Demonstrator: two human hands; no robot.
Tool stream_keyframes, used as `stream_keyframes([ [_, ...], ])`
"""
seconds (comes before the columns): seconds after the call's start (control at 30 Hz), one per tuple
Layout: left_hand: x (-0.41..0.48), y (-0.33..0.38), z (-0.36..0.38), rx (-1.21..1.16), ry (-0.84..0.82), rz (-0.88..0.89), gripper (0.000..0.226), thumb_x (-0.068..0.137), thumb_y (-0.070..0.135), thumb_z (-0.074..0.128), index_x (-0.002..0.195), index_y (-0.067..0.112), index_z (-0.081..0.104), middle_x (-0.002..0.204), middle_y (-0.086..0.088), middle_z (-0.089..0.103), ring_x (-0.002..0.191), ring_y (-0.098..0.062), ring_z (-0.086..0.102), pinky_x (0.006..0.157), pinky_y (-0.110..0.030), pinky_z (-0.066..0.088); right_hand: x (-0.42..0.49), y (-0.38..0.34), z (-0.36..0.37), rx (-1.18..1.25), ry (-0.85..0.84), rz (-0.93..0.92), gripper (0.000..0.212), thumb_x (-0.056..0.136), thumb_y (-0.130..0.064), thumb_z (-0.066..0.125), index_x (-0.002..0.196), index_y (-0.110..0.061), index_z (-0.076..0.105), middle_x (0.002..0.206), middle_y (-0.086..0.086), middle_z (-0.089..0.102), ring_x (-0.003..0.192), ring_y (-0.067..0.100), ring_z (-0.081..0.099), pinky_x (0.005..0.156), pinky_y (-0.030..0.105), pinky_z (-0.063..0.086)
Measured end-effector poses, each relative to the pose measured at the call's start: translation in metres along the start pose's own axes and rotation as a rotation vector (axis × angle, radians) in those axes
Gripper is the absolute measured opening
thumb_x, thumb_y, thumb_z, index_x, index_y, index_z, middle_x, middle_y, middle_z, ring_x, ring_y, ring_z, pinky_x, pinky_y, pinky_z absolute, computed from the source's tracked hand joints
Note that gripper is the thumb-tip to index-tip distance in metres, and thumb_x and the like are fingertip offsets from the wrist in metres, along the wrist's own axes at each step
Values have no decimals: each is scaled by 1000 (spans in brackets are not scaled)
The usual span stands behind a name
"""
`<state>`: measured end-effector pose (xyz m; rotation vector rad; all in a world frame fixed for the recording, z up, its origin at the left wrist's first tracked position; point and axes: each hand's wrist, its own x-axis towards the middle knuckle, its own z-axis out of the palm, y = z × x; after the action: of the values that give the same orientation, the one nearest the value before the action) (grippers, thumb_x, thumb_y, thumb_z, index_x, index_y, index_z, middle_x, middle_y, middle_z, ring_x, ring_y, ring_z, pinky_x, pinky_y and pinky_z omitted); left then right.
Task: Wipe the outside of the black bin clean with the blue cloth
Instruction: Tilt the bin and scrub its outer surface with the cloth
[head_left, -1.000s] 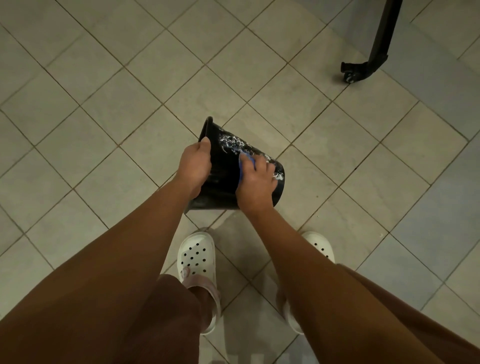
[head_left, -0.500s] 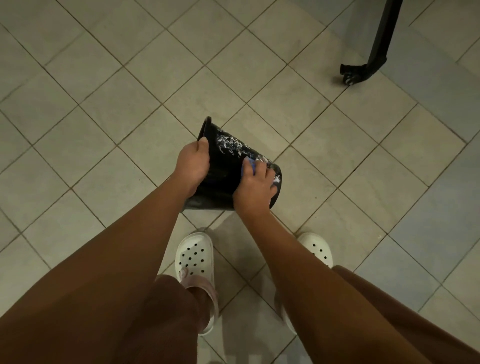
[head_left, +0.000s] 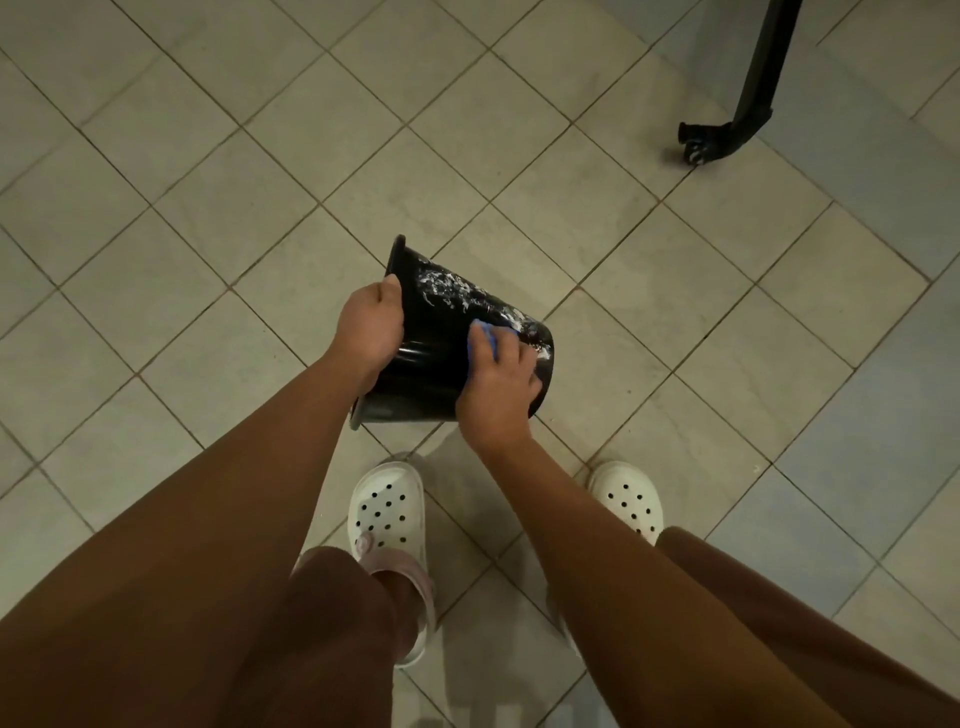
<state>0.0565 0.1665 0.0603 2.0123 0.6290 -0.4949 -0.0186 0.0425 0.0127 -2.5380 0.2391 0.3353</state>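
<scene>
Right hand (head_left: 496, 397), curled round the blue cloth (head_left: 482, 339), has slid back over the black bin (head_left: 431, 366) that the left hand (head_left: 370, 325) clamps; suds (head_left: 452, 288) beyond the cloth remain.

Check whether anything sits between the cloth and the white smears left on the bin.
Nothing visible does. The right hand presses the blue cloth on the black bin, at the edge of the white smears running toward the rim. The left hand grips the rim beside them, not over them.

Beige tiled floor (head_left: 208, 171), diagonal grout. Left white clog (head_left: 387, 512), right white clog (head_left: 631, 501) near centre. Black castered stand foot (head_left: 727, 136) far right.
</scene>
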Motion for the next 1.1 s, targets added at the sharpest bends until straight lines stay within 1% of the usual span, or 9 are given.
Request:
stream_keyframes([
  [0.1, 2, -4, -5, -34, 7, -24, 48, 105, 41, 29, 102, 6, 62, 89, -14, 62, 83, -25, 59, 80, -42, 50, 12, 9, -3, -34, -28, -148, 72, 82, -13, 60, 145, -26, 27, 147, 4, 26, 130, 25, 20, 104, 51, 27],
  [0.2, 3, -2, -5, -53, -2, 6, 51, 105, 40, 30, 112, 0, 62, 95, -16, 61, 88, -26, 58, 87, -44, 50, 18, 27, -7, -22, -26, -44, 72, 83, -15, 60, 144, -30, 25, 147, 1, 25, 131, 23, 20, 105, 47, 25],
  [0.33, 4, -3, -1, 15, -17, 77, 47, 106, 37, 30, 96, 5, 61, 82, -10, 58, 79, -20, 56, 79, -38, 45, 1, 15, -1, 9, 27, 161, 76, 79, -7, 60, 144, -25, 26, 146, 5, 24, 129, 26, 21, 103, 47, 27],
  [0.4, 3, -9, 0, 52, -15, 78, 43, 107, 37, 29, 88, 11, 57, 75, -5, 54, 72, -17, 52, 73, -34, 42, -8, 7, 4, 36, 41, 129, 75, 78, -5, 60, 144, -22, 28, 144, 7, 26, 128, 27, 22, 104, 48, 26],
  [0.53, 6, -14, -2, 49, 7, 66, 43, 107, 38, 29, 95, 8, 58, 74, -3, 53, 71, -16, 52, 72, -32, 42, 4, 17, 0, -13, 48, -72, 70, 79, -5, 60, 142, -20, 34, 142, 8, 32, 125, 27, 27, 101, 48, 30],
  [0.73, 8, -10, 1, 90, 33, 100, 43, 107, 38, 30, 89, 9, 57, 74, -3, 53, 69, -13, 50, 63, -27, 38, 7, 22, -4, 60, 11, 229, 72, 79, -5, 58, 142, -24, 27, 143, 7, 24, 122, 28, 24, 96, 45, 34],
  [0.87, 11, -14, -3, 90, 19, 56, 46, 106, 40, 28, 101, 6, 59, 83, -8, 57, 80, -20, 55, 75, -34, 42, -4, 8, 6, 46, 24, 72, 73, 80, -7, 59, 144, -21, 27, 143, 9, 25, 122, 29, 23, 97, 45, 31],
  [0.97, 11, -18, -5, 75, 0, 45, 45, 106, 41, 29, 104, 8, 59, 86, -7, 58, 82, -19, 55, 77, -35, 43, 11, 22, 0, -5, 16, -41, 66, 82, -8, 57, 142, -21, 32, 142, 9, 29, 123, 29, 25, 100, 47, 32],
  [1.1, 13, -13, -1, 69, 11, 69, 45, 106, 40, 29, 94, 7, 58, 76, -4, 53, 73, -17, 51, 70, -32, 41, 22, 40, -8, 37, -7, 111, 63, 85, -9, 54, 142, -24, 30, 144, 8, 27, 124, 29, 24, 98, 47, 32],
])
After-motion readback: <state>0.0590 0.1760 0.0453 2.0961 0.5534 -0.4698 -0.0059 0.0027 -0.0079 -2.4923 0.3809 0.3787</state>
